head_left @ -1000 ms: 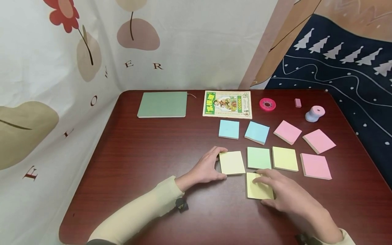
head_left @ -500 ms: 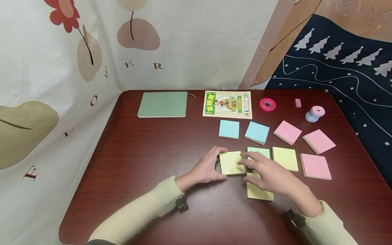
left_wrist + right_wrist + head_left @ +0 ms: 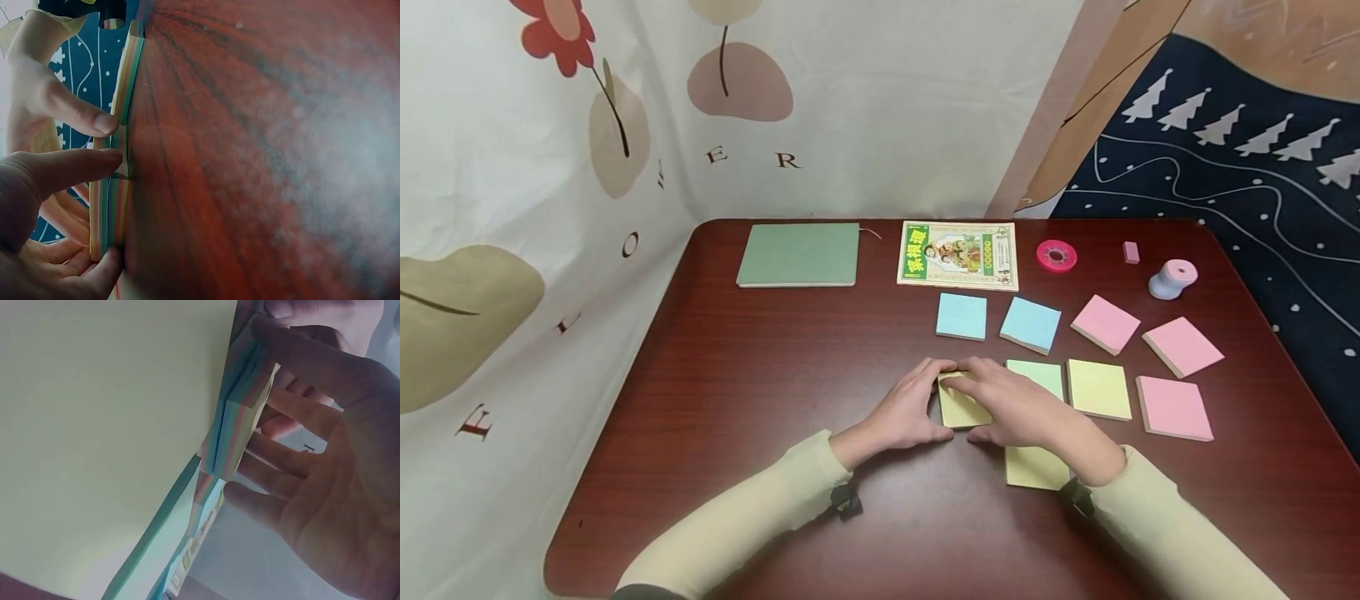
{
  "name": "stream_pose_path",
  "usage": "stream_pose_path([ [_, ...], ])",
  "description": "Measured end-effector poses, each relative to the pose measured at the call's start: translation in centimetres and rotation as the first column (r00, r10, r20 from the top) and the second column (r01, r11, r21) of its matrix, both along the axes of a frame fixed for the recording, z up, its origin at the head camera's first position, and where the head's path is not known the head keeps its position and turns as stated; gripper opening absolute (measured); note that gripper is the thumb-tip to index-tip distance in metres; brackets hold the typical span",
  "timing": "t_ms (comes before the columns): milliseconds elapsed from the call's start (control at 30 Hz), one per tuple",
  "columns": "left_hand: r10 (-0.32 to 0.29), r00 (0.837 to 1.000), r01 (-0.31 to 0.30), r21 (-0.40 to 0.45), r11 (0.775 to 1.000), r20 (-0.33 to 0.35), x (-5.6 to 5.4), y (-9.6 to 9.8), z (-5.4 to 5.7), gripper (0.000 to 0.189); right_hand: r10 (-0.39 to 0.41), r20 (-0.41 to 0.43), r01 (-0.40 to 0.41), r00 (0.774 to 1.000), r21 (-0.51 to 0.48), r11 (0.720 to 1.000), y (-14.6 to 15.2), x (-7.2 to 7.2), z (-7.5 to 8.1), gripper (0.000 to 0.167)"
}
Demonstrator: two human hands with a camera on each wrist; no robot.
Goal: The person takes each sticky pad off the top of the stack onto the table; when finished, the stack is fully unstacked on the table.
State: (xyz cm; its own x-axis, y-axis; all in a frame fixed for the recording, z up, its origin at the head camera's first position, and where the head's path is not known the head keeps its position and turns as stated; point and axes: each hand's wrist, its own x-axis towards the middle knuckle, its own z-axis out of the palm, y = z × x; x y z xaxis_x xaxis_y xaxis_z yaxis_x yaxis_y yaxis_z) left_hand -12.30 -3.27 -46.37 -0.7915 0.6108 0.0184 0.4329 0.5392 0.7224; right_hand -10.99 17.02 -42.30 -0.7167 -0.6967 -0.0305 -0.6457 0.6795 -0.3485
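A yellow sticky note pad lies at the middle of the table with both hands around it. My left hand grips its left side, thumb at the front edge and fingers at the back. From the right, my right hand holds the same pad, its thumb at the front and fingers over the top and back edge. In the left wrist view, a dark seam divides the striped edge of the sticky note pads, like two stacked. Partly under the right wrist lies another yellow pad; a green pad sits behind it.
Right of the hands lie a yellow pad and several pink pads. Behind are two blue pads. A green notebook, a printed booklet, a red tape roll, a pink eraser and a spool line the back.
My right hand has left the nearer yellow pad, moving left and away to grip the pad at the left hand. The left hand has stayed in place.
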Motion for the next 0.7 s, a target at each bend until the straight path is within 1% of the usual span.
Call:
stream_pose_path([
  [200, -0.007, 1.0, 0.007, -0.025, 1.0, -0.024, 0.0, 0.0, 0.0, 0.09, 0.002, -0.017, -0.002, 1.0, 0.031, 1.0, -0.1, -0.4, -0.1, 0.074],
  [467, -0.006, 0.999, 0.004, -0.043, 0.999, -0.035, 0.0, 0.1, 0.1, 0.091, 0.011, -0.018, -0.011, 1.0, 0.017, 1.0, 0.2, -0.7, -0.1, 0.069],
  [600, 0.003, 1.0, -0.004, -0.041, 0.999, -0.028, 0.0, 0.2, 0.1, 0.091, -0.001, -0.014, 0.001, 1.0, 0.02, 1.0, 0.6, -0.6, 0.4, 0.065],
  [700, 0.007, 1.0, -0.007, -0.029, 1.0, -0.016, -0.1, 0.2, 0.0, 0.091, -0.023, -0.009, 0.023, 1.0, 0.016, 1.0, 1.4, -0.3, 1.0, 0.065],
])
